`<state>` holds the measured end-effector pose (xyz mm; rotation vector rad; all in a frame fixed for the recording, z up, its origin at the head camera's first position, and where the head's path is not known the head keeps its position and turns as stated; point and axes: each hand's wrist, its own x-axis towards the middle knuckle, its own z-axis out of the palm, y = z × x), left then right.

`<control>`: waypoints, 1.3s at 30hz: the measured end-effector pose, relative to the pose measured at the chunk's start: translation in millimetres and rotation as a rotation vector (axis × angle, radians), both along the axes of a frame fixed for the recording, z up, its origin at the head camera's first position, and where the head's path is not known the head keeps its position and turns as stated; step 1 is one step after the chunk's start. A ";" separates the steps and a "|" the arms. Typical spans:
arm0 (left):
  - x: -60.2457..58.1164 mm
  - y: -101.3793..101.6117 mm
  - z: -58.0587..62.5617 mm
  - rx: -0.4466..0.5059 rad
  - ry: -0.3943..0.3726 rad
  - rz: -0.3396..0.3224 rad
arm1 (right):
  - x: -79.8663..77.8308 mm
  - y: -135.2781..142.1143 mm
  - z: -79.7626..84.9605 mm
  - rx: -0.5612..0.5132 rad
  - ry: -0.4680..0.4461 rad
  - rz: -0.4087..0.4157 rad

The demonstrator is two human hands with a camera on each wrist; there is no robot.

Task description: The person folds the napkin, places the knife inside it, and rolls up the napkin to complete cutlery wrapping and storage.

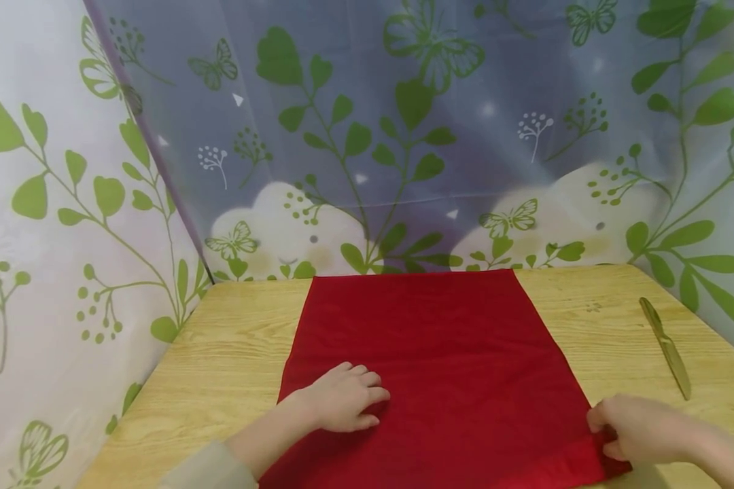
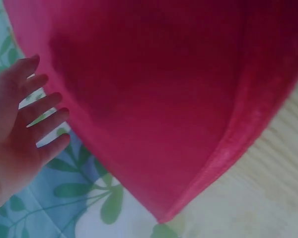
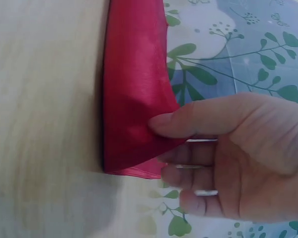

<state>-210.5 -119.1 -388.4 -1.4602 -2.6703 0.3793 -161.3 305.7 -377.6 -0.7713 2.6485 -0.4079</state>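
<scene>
Near right on the wood-grain surface (image 1: 232, 353), the right hand (image 1: 645, 429) is pinching a curling edge of smooth red cloth (image 1: 431, 333); left hand (image 1: 345, 399), loosely spread over it, is holding nothing.

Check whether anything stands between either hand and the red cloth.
Nothing visible does. The right hand pinches the red cloth near a corner; the left hand is over it, contact unclear. The knife lies apart, to the right.

The left hand (image 1: 344, 399) is palm down, fingers apart — the right hand (image 1: 643, 426) pinches, thumb opposing fingers.
</scene>
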 end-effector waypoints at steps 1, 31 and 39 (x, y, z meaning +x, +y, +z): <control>-1.2 -0.2 -1.2 -0.003 -0.001 0.005 | -1.5 -0.2 1.1 -0.010 0.051 0.023; -24.9 -5.3 -3.8 0.007 0.030 0.072 | -42.9 -78.8 43.6 -0.236 0.680 0.143; -27.5 -7.5 -9.1 -0.045 0.137 0.034 | -53.6 -107.3 42.4 -0.204 0.654 0.137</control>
